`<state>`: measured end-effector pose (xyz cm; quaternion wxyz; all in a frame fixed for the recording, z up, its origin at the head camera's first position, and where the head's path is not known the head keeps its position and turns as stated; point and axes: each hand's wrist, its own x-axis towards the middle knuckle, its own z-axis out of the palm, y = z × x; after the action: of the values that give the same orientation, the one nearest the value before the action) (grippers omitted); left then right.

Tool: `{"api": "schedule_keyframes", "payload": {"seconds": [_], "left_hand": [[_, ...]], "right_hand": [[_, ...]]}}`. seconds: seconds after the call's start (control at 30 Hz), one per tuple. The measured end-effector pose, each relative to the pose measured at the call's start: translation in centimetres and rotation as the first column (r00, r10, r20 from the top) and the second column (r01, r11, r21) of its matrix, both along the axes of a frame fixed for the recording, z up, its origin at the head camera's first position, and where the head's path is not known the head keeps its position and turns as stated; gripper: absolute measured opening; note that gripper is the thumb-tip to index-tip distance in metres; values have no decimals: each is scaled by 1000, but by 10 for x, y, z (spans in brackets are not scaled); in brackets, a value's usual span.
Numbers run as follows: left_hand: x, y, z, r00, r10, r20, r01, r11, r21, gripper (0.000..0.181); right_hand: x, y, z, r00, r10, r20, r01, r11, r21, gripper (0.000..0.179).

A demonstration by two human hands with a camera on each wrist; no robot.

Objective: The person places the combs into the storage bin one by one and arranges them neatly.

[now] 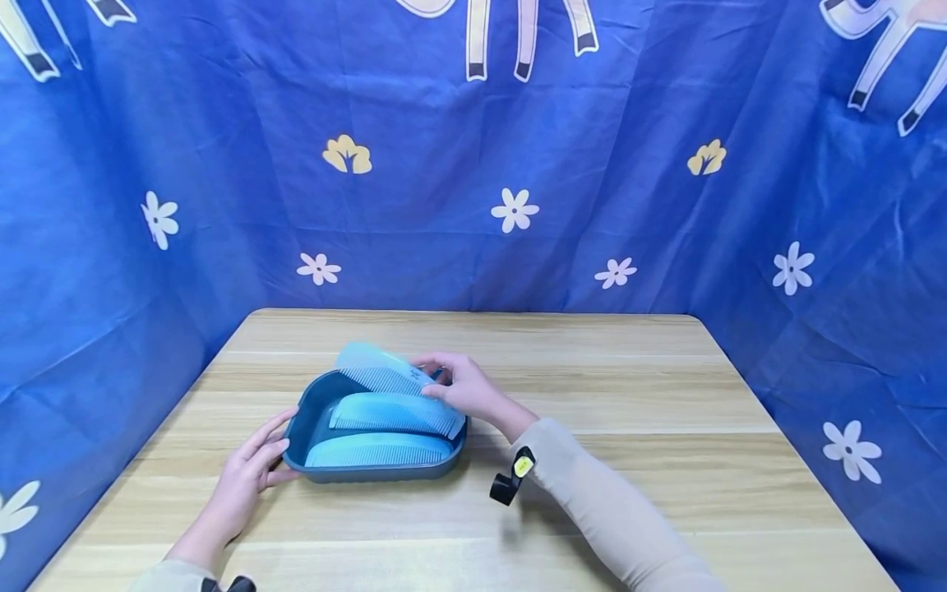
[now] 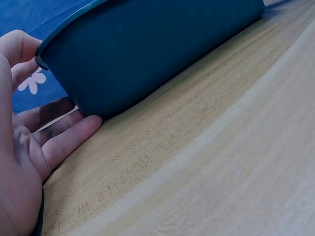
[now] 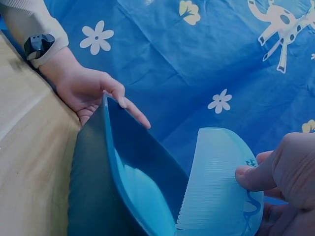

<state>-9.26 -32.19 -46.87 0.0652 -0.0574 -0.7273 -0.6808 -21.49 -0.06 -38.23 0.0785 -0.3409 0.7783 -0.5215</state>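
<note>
My right hand (image 1: 468,386) pinches a translucent light-blue comb (image 1: 379,368) between thumb and fingers, at its right end in the head view. That comb is tilted over the back of a dark teal plastic basin (image 1: 370,474), teeth facing the front. Two similar combs lie inside: a middle comb (image 1: 395,411) and a front comb (image 1: 377,450), both roughly lengthwise. At the basin's left end, my left hand (image 1: 247,470) holds the wall. In the left wrist view, its upper fingers (image 2: 22,46) are at the rim while lower fingers (image 2: 74,137) touch near the base.
The basin stands on a light wood-grain table (image 1: 629,386), left of its middle. A blue cloth (image 1: 429,205) with white flowers and animal figures hangs behind and at both sides. A black wrist device (image 1: 510,481) sits on the right sleeve.
</note>
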Motion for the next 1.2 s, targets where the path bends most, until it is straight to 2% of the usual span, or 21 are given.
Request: {"api": "schedule_keyframes", "payload": {"seconds": [0.2, 0.37, 0.53, 0.83, 0.97, 1.2], "left_hand": [[1, 1, 0, 1000, 9, -2, -9, 1000, 5, 46], [-2, 2, -1, 1000, 11, -11, -11, 1000, 3, 46], [-2, 2, -2, 1000, 6, -17, -6, 1000, 11, 45], [-1, 1, -2, 1000, 0, -29, 1, 1000, 17, 45], [-1, 1, -2, 999, 1, -36, 0, 1000, 26, 45], [-2, 2, -2, 999, 1, -37, -1, 1000, 26, 45]], "right_hand": [[0, -8, -11, 999, 20, 30, -22, 998, 57, 37], [0, -10, -21, 999, 49, 0, -49, 992, 114, 36], [2, -14, -25, 997, 81, -3, -80, 983, 168, 38], [11, -23, -25, 982, 183, -44, -160, 935, 317, 38], [13, -28, -27, 972, 213, -96, -163, 914, 372, 36], [13, -31, -33, 959, 236, -154, -152, 893, 423, 36]]}}
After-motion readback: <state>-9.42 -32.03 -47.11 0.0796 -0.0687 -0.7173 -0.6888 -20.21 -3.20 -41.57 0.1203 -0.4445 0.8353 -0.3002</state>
